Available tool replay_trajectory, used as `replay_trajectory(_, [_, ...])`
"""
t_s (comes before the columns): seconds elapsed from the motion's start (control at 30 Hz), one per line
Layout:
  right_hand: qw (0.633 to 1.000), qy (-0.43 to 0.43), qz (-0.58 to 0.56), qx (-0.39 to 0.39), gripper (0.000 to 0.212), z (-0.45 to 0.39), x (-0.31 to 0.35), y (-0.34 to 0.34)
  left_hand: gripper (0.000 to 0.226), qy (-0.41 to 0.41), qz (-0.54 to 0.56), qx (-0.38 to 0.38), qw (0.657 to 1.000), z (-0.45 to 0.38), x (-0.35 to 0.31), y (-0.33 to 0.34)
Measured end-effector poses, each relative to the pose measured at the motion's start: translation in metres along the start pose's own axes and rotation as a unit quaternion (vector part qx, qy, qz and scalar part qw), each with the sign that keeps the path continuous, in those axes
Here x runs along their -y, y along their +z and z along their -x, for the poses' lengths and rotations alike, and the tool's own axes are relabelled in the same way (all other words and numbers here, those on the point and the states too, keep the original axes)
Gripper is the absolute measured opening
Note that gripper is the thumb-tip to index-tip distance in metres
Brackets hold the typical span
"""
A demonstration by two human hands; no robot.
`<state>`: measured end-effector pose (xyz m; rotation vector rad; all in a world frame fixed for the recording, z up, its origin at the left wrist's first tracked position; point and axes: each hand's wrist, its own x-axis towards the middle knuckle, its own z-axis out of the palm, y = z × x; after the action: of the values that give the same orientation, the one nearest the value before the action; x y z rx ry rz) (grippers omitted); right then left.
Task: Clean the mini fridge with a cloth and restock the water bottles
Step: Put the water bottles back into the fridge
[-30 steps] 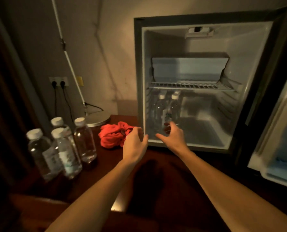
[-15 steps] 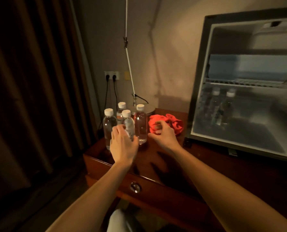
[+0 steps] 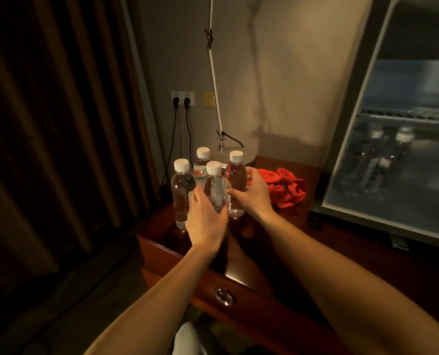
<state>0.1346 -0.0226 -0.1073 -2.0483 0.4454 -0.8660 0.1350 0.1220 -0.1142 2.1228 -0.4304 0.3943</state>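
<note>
Left hand (image 3: 206, 219) curled round the front bottle (image 3: 214, 185), fingers (image 3: 196, 198) wrapped on its left side. Right hand (image 3: 251, 194) gripping the right bottle (image 3: 236, 175), fingers behind it. Two more bottles (image 3: 182, 188) just beside, all upright on the tabletop (image 3: 290, 226). Red cloth (image 3: 286, 188) bunched near the open fridge (image 3: 354, 124), with two bottles inside (image 3: 392, 160).

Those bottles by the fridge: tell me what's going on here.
A person is restocking the open mini fridge. Four capped water bottles stand clustered on the wooden cabinet. The left hand wraps the front bottle and the right hand grips the right-hand bottle; both bottles look not yet lifted. The red cloth lies bunched beside them. Two bottles already stand inside the fridge.
</note>
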Motion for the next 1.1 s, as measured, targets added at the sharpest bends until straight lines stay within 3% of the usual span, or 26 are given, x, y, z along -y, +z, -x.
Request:
replay_trajectory(0.2, [0.998, -0.019, 0.025, -0.045, 0.049, 0.010, 0.000, -0.023, 0.073, 0.014, 0.035, -0.006, 0.999, -0.002, -0.009, 0.002])
replay_trajectory(0.53, [0.986, -0.013, 0.056, -0.158, 0.057, 0.034, -0.013, -0.157, 0.066, 0.092, 0.115, 0.040, 0.988, 0.042, -0.098, 0.032])
replay_trajectory(0.67, [0.977, -0.002, 0.074, -0.200, 0.055, 0.044, -0.034, -0.219, 0.059, 0.132, 0.164, 0.085, 0.974, 0.059, -0.145, 0.063])
replay_trajectory(0.93, [0.946, 0.036, 0.095, -0.307, 0.052, 0.044, -0.080, -0.332, 0.073, 0.192, 0.222, 0.145, 0.945, 0.076, -0.228, 0.144])
replay_trajectory(1.1, [0.936, 0.080, 0.093, -0.330, 0.058, 0.026, -0.106, -0.371, 0.075, 0.194, 0.248, 0.181, 0.932, 0.085, -0.271, 0.191])
